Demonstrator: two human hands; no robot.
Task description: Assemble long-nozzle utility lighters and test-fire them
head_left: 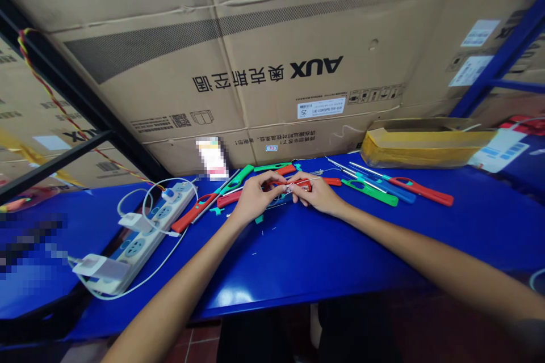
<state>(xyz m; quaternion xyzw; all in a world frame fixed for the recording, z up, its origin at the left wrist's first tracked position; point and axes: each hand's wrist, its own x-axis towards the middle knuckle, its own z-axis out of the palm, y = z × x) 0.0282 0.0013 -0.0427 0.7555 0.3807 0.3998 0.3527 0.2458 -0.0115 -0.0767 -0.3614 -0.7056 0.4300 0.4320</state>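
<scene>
My left hand point(258, 195) and my right hand point(314, 193) meet above the blue table, fingertips pinched around a thin pale wire point(290, 188). Right behind the fingers lies a red lighter body point(303, 184), partly hidden by them. Several long-necked lighters in red, green and blue are spread around the hands; a red one point(426, 190) and a green one point(371, 191) are on the right, and another red one point(193, 212) is on the left. Small green plastic pieces point(217, 211) rest near my left hand.
A white power strip point(145, 241) with chargers and looped cables stands at the left. Large cardboard boxes point(264, 28) rise behind the table point(332, 255). A phone point(212, 157) leans there. A yellow-taped open box point(421, 147) is at the back right, beside a blue metal post point(498, 57).
</scene>
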